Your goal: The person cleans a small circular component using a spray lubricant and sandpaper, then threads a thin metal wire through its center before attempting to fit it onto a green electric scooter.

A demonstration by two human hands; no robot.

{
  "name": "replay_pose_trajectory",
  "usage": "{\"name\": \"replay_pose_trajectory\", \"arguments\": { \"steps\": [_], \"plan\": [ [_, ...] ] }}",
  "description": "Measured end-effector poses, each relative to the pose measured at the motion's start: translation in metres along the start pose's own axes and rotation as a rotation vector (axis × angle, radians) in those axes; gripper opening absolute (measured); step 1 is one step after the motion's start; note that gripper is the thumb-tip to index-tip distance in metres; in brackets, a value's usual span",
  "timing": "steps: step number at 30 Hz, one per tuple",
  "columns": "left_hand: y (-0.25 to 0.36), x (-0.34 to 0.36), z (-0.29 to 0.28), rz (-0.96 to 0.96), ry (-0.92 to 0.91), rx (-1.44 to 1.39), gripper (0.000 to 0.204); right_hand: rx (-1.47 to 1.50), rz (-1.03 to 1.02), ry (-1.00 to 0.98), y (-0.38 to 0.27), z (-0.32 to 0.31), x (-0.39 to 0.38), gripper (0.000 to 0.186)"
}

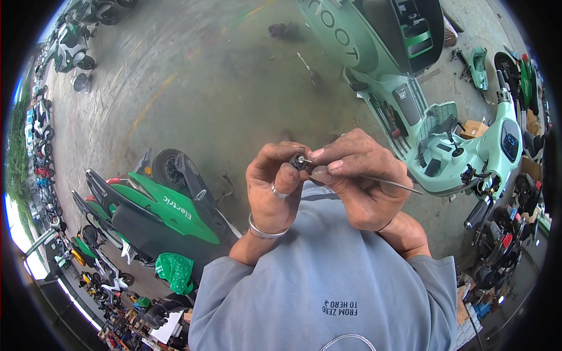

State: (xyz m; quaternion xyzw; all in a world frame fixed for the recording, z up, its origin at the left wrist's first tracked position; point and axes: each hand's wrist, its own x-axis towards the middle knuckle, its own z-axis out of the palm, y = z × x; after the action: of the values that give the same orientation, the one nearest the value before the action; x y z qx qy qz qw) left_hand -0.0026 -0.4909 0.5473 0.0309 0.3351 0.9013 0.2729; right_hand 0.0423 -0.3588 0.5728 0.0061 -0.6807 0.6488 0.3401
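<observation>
Held up in front of my grey shirt, both hands are close together. My left hand (270,196), with a ring and a bracelet, is closed around a small black round part (297,162) with a pale metal centre, pinched between thumb and finger. My right hand (366,175) pinches a thin metal rod (393,183). One end of the rod sticks out past the right hand's edge; its other end runs between the fingertips toward the black part's centre. Whether the rod enters the part or only touches it, I cannot tell.
A partly stripped mint-green scooter (433,140) stands at right. A green and black scooter (158,207) is near on the left, with a green cloth (174,272) behind it. A screwdriver-like tool (308,69) and dark cloth (283,30) lie on the floor.
</observation>
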Motion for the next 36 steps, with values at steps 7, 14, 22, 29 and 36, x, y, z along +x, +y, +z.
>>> {"name": "replay_pose_trajectory", "arguments": {
  "steps": [7,14,22,29,36],
  "plan": [
    [0.000,0.000,0.002,0.007,0.011,0.005,0.029,0.110,0.090,-0.012,0.000,-0.002,-0.002,0.023],
    [0.007,0.000,0.001,-0.080,-0.063,-0.021,0.024,0.561,0.409,0.084,-0.003,-0.002,-0.001,0.016],
    [0.009,0.005,0.009,-0.012,-0.048,0.048,0.025,0.888,0.808,0.220,-0.003,-0.008,0.005,0.013],
    [0.003,0.006,0.008,-0.050,0.030,0.232,0.030,0.904,1.015,0.186,0.001,-0.006,0.009,0.016],
    [-0.001,0.009,0.003,0.311,-0.055,0.576,0.045,1.016,1.000,0.193,0.005,-0.007,0.006,0.014]
  ]
}}
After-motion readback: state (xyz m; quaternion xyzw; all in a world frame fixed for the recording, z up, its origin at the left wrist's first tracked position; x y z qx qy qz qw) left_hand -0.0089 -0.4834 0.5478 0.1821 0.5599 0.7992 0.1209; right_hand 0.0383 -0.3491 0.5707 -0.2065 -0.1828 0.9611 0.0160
